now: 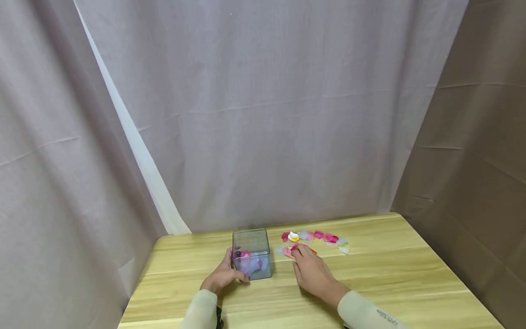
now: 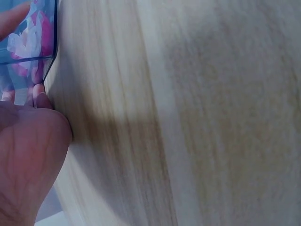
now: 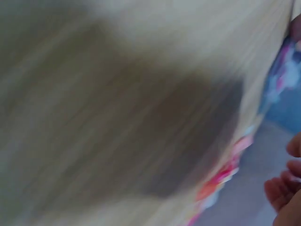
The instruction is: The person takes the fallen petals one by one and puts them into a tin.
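A clear, smoky plastic box stands on the wooden table, with pink, purple and white petals inside it. My left hand grips the box at its left side, thumb at the lower front corner. In the left wrist view, part of the box shows above the left palm. My right hand is over the nearer row of loose petals, fingertips beside a red one. In the right wrist view, the right fingers are loosely bent and apart, with no petal visible between them.
A second row of petals, pink, white, yellow and red, lies farther back, curving right to a white petal. Grey curtains hang behind the wooden table and at both sides.
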`<state>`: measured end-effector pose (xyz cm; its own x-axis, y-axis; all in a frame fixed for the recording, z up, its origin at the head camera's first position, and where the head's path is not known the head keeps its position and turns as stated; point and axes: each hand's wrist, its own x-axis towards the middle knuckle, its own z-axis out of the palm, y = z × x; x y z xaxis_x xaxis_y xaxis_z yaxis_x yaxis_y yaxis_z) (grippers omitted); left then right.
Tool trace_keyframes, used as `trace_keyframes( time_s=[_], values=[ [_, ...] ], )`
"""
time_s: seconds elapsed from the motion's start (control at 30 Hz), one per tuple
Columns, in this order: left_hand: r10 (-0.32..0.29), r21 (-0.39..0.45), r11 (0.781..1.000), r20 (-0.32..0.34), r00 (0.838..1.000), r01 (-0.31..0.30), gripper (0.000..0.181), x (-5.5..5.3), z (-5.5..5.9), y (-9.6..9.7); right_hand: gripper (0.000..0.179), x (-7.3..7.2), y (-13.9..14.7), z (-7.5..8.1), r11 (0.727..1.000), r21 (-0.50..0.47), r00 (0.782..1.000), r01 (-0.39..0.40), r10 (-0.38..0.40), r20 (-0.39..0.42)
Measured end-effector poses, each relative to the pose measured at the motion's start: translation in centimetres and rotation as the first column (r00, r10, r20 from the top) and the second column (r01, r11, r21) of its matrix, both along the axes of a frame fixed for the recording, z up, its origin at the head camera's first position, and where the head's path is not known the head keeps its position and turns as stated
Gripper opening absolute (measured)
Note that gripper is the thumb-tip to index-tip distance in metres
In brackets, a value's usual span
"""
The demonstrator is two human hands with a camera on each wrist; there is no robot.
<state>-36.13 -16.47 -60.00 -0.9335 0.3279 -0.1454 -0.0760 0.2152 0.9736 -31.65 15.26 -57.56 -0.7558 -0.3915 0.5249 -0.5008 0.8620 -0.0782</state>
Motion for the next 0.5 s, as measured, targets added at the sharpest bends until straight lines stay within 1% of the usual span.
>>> trace_keyframes(
  time_s=[0.03,0.07,0.1,0.13,0.2,0.27,0.33,0.4,0.5],
  values=[
    [0.000,0.001,1.000,-0.001,1.000,0.000,0.112,-0.1,0.0,-0.1,0.020,-0.5,0.4,-0.4,0.999,-0.003,0.998,0.047,-0.047,0.048],
    [-0.003,0.001,1.000,-0.002,1.000,0.003,0.112,-0.1,0.0,-0.1,0.023,-1.0,0.9,-0.8,0.995,-0.007,0.991,0.096,-0.094,0.096],
    [-0.005,0.001,1.000,-0.001,1.000,0.005,0.112,-0.1,0.0,-0.1,0.026,-1.5,1.3,-1.1,0.990,-0.009,0.979,0.141,-0.138,0.147],
    [-0.011,0.003,1.000,0.001,1.000,0.011,0.112,-0.1,0.0,-0.2,0.030,-1.9,1.6,-1.4,0.983,-0.015,0.963,0.182,-0.175,0.205],
    [-0.022,0.009,1.000,0.009,1.000,0.022,0.112,-0.1,0.0,-0.1,0.036,-2.8,2.3,-1.8,0.968,-0.021,0.927,0.249,-0.232,0.296],
    [-0.029,0.013,0.999,0.006,1.000,0.029,0.113,0.0,0.1,-0.1,0.037,-3.6,3.0,-2.1,0.955,-0.015,0.895,0.297,-0.273,0.353],
    [-0.034,0.016,0.999,0.006,0.999,0.034,0.113,0.0,0.1,0.0,0.032,-4.4,3.5,-2.1,0.947,0.004,0.874,0.322,-0.299,0.382],
    [-0.030,0.014,0.999,-0.003,1.000,0.030,0.113,0.1,0.3,0.0,0.026,-5.1,3.7,-2.0,0.945,0.028,0.872,0.327,-0.313,0.376],
    [-0.020,0.006,1.000,-0.002,1.000,0.020,0.112,0.1,0.5,-0.1,0.018,-5.8,3.7,-1.8,0.945,0.047,0.882,0.323,-0.319,0.348]
  ],
)
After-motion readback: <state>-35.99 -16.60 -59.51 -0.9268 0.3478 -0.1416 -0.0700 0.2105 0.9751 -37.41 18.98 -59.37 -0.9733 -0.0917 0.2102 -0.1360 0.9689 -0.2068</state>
